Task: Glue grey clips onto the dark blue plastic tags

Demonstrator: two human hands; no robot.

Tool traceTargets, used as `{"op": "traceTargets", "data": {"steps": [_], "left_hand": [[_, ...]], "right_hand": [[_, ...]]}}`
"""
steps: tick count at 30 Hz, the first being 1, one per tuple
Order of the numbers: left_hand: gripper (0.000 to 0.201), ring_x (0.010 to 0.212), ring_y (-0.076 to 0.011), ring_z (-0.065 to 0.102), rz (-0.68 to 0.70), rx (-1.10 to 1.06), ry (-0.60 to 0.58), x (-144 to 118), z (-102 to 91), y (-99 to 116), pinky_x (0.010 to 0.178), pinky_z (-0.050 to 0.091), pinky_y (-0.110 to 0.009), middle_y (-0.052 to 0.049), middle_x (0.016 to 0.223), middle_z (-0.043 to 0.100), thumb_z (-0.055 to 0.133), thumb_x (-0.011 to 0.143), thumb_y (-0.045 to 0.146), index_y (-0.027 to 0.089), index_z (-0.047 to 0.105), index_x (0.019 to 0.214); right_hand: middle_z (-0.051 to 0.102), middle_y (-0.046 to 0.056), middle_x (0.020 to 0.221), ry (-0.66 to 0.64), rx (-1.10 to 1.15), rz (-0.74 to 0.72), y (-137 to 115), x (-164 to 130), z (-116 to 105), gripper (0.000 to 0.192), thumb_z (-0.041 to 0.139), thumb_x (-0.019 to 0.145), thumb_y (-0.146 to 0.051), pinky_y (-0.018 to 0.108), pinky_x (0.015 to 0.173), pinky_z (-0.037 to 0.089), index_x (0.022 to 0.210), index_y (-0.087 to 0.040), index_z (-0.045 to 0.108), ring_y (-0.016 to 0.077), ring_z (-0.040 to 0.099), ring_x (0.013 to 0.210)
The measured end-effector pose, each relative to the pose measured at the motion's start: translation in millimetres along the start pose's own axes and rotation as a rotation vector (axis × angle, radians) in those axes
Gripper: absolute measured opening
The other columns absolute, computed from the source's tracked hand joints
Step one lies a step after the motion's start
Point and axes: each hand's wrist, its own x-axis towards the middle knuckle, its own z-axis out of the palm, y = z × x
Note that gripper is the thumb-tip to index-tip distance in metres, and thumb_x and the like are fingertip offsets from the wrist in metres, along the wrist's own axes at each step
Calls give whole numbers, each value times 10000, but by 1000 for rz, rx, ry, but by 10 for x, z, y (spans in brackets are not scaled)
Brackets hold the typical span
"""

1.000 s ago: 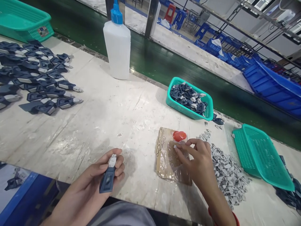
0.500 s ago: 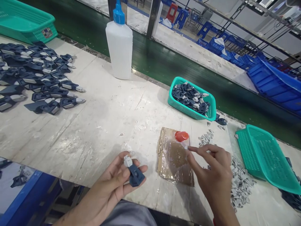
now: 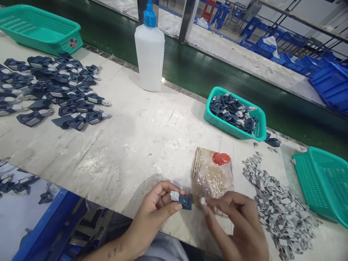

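Note:
My left hand (image 3: 163, 203) grips a dark blue plastic part (image 3: 185, 202) with a light grey piece at one end, tilted near the table's front edge. Between the thumb and forefinger of my right hand (image 3: 236, 221) is a small light grey plastic piece (image 3: 202, 201), held just right of the blue part and apart from it. Under and behind the right fingers lies a cardboard pad (image 3: 199, 163) wrapped in clear film, its top wet and shiny. A red cap (image 3: 221, 158) sits on the pad's far side.
Loose grey pieces (image 3: 285, 210) are heaped at the right, beside a green basket (image 3: 320, 185). Another green basket (image 3: 233, 132) holds blue parts. A white bottle (image 3: 149, 58) with a blue top stands at the back. Many blue-grey parts (image 3: 67, 90) cover the left, before a green basket (image 3: 40, 29).
My right hand has drawn back from the pad towards my left hand, carrying the small grey piece. The blue part has been turned more level. The view has shifted left.

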Motion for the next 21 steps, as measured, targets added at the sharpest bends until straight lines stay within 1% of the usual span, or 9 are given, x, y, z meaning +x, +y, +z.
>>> {"op": "traceTargets", "data": {"steps": [4,6,9,12,14,15,18,20,21], "left_hand": [[150,655,-36,543,-11,2,10,-8,-7,12,684,431,-120,54,848,685,684,726,103,231,640,791],[159,621,-37,524,-11,9,11,-11,-11,20,677,436,-127,56,835,681,690,713,94,231,650,781],[153,698,-74,580,-6,26,8,-16,-13,28,721,455,-169,29,855,691,690,708,96,227,656,777],[137,894,-143,625,11,55,-20,-25,-19,24,790,458,-210,6,857,699,692,709,112,226,656,775],[124,971,-167,623,22,77,-54,-33,-30,14,831,452,-229,3,864,704,691,716,129,230,655,777],[117,983,-173,623,26,90,-72,-35,-37,9,844,449,-236,3,864,706,689,721,137,233,655,778],[104,1009,-182,618,26,121,-117,-34,-60,6,862,446,-253,-4,871,709,676,739,142,234,657,783],[106,1011,-181,618,11,115,-156,-31,-76,19,878,442,-259,-8,879,709,670,746,133,232,661,782],[107,1005,-177,621,6,96,-182,-33,-82,28,882,443,-259,-6,871,710,667,750,132,234,664,783]], "right_hand": [[442,18,839,-43,74,-4,-124,-46,112,158,629,761,-189,224,593,427,915,-199,596,102,478,734],[444,17,830,-52,79,11,-127,-38,144,144,625,766,-203,222,602,441,909,-201,605,102,486,737],[460,21,814,-107,85,3,-111,-9,137,140,629,761,-209,216,607,465,901,-204,625,108,503,741],[483,26,800,-188,112,-30,-87,18,96,167,628,757,-177,201,581,475,921,-210,636,105,516,716],[493,24,778,-246,141,-17,-67,27,73,92,619,767,-174,194,559,472,847,-213,640,101,522,690],[495,21,762,-277,162,11,-55,28,66,30,613,774,-184,190,553,470,781,-208,630,99,525,679],[505,13,720,-353,267,149,-27,14,63,169,602,788,-239,184,565,471,631,-191,563,99,543,678],[523,8,713,-376,378,262,-33,-13,73,175,615,779,-284,183,556,467,635,-195,570,94,543,651],[538,5,715,-377,439,348,-51,-33,80,162,638,758,-318,184,540,462,664,-200,581,91,539,625]]}}
